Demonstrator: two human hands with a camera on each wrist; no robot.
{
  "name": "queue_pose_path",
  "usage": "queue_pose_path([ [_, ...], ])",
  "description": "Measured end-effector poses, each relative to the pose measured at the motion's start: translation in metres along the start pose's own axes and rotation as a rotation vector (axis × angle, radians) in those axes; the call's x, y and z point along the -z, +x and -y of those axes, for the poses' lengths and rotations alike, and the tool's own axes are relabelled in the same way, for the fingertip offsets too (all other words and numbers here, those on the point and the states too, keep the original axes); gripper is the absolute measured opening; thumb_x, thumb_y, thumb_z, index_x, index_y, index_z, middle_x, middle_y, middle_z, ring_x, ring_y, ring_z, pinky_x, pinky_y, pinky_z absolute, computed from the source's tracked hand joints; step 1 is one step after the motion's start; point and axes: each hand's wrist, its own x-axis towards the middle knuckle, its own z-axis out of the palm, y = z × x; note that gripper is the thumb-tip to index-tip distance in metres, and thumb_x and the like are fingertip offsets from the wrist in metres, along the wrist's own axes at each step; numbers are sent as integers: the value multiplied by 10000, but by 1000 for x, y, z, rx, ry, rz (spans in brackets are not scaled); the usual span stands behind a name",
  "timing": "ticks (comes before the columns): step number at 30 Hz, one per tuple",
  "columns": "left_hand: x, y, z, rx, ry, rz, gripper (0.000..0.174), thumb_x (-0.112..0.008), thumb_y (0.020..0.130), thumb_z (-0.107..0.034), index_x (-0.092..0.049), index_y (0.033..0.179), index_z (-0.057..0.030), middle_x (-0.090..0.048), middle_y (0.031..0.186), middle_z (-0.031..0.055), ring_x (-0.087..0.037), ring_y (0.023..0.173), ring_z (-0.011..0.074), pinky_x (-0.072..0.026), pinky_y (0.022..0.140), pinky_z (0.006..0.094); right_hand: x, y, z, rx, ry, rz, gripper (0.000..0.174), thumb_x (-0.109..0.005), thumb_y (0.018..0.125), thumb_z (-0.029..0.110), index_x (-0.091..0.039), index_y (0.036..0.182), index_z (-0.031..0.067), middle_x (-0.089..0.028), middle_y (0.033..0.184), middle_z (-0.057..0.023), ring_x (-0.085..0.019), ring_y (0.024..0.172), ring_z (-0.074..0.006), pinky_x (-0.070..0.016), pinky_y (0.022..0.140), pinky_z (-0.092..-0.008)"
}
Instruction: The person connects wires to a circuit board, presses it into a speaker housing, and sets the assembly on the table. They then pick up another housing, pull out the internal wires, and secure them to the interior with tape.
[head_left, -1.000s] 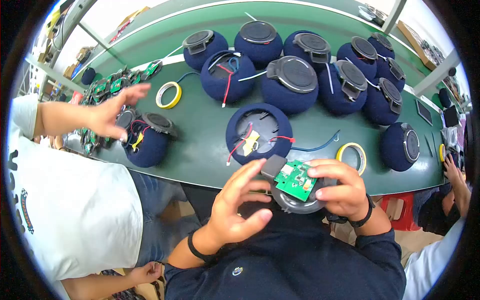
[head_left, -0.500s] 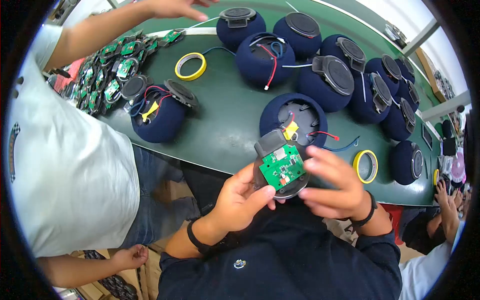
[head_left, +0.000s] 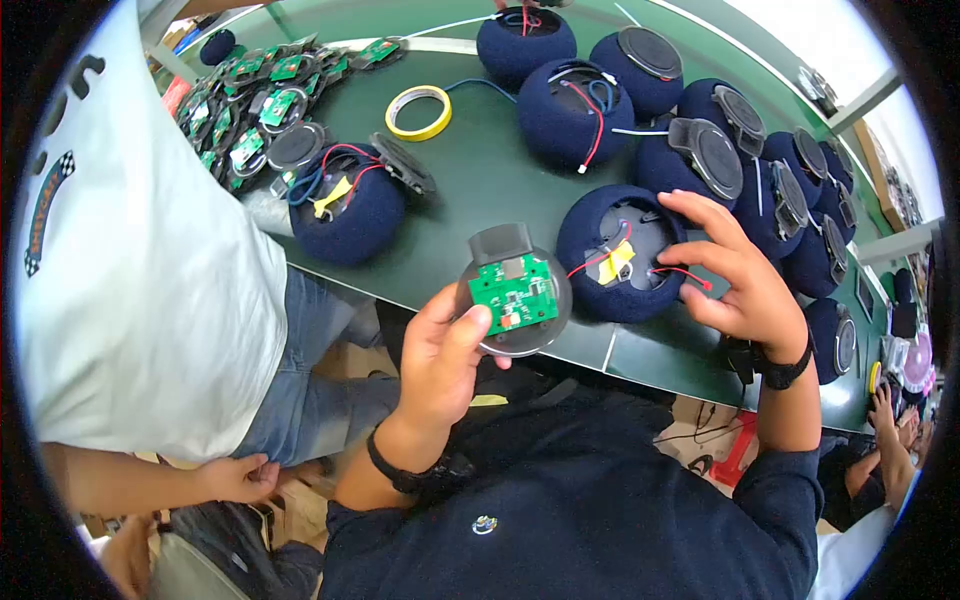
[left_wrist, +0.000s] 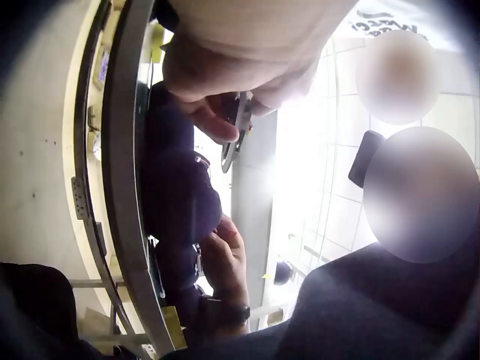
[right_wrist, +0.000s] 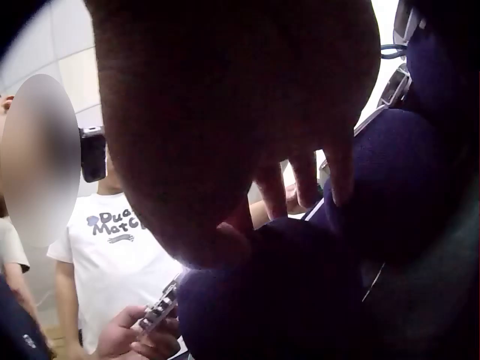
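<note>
My left hand [head_left: 440, 345] pinches a round black base [head_left: 545, 335], thumb on its face and fingers beneath. Facing up on the base is a green circuit board [head_left: 515, 295], and a black block [head_left: 500, 241] juts from its far edge. My right hand [head_left: 740, 275] spreads its fingers over the right rim of an open navy fabric-covered ball housing [head_left: 590, 285], beside a red wire [head_left: 685, 272]. Inside that housing, yellow tape [head_left: 617, 262] covers part of the wiring. The right wrist view shows the same hand's fingers [right_wrist: 304, 180] reaching down at the housing, the palm dark.
Several navy housings with black bases [head_left: 705, 160] crowd the back right. Another open housing [head_left: 345, 225] and a yellow tape roll [head_left: 418, 112] lie left, near a pile of circuit-board bases [head_left: 250, 110]. A person in a white shirt [head_left: 170, 280] stands close at left.
My right hand has left the round base and moved to the open housing's rim. The left hand now holds the base alone. The neighbour's arm has moved away toward the back housings.
</note>
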Motion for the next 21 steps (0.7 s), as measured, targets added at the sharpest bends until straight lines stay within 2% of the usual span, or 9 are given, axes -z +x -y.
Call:
queue_pose_path([
  [1, -2, 1, 0, 10, -14, 15, 352, -574, 1043, -181, -587, 1330, 23, -708, 1109, 98, -677, 889, 152, -563, 705, 302, -3, -2, 1, 5, 6, 1, 363, -731, 770, 68, -707, 1133, 66, -490, 1517, -200, -424, 1434, -430, -340, 1189, -501],
  [4, -4, 3, 2, 15, -29, 9, 334, -575, 1047, -173, -591, 1318, 20, -711, 1124, 102, -689, 913, 151, -574, 713, 296, -13, -11, 2, -51, 59, -79, 410, -886, 726, 226, -702, 1066, 87, -478, 1518, -201, -433, 1423, -425, -346, 1173, -510],
  [12, -2, 6, 8, -5, -19, -9, 379, -612, 1017, -131, -541, 1356, 23, -700, 1166, 105, -702, 966, 165, -596, 742, 313, -40, -27, 27, -73, -87, -266, 369, -902, 700, 205, -673, 967, 91, -547, 1424, -173, -463, 1384, -424, -369, 1139, -521],
  [14, -5, 6, 10, -14, 0, -70, 470, -632, 966, -106, -470, 1389, 15, -668, 1236, 152, -713, 985, 228, -629, 829, 386, -44, -29, 32, -87, -104, -295, 342, -888, 720, 186, -674, 967, 88, -574, 1396, -171, -494, 1352, -419, -387, 1122, -519],
  [15, -6, 6, 11, -10, -1, -63, 470, -632, 966, -106, -470, 1389, 15, -668, 1236, 152, -713, 985, 228, -629, 829, 386, -44, -28, 32, -94, -108, -297, 342, -888, 720, 186, -674, 967, 88, -574, 1396, -171, -494, 1352, -419, -387, 1122, -519],
  [17, -10, 7, 15, -61, 49, -114, 584, -652, 917, -53, -395, 1439, -2, -606, 1326, 160, -676, 1130, 264, -619, 913, 443, -39, -29, 29, -55, -10, -293, 262, -833, 774, 149, -675, 971, 79, -606, 1354, -177, -530, 1313, -415, -406, 1102, -517],
  [18, -5, 9, 16, -97, 101, -46, 636, -635, 901, -17, -362, 1476, -25, -576, 1350, 159, -638, 1209, 276, -612, 929, 463, -33, -29, 28, -74, 96, -342, 191, -768, 815, 122, -673, 967, 58, -643, 1296, -182, -591, 1235, -402, -446, 1062, -493],
  [19, -6, 8, 20, -91, 96, -34, 636, -635, 901, -17, -362, 1476, -25, -576, 1350, 159, -638, 1209, 276, -612, 929, 463, -30, -26, 26, -101, 158, -403, 140, -726, 849, 88, -677, 967, 33, -673, 1226, -176, -639, 1151, -357, -484, 1007, -450],
  [21, -12, 7, 19, -92, 45, -131, 688, -636, 900, -19, -336, 1518, -57, -580, 1338, 144, -644, 1187, 266, -614, 923, 451, -18, -17, 22, -111, 169, -355, 116, -708, 864, 59, -684, 969, 16, -692, 1168, -160, -663, 1081, -317, -507, 952, -420],
])
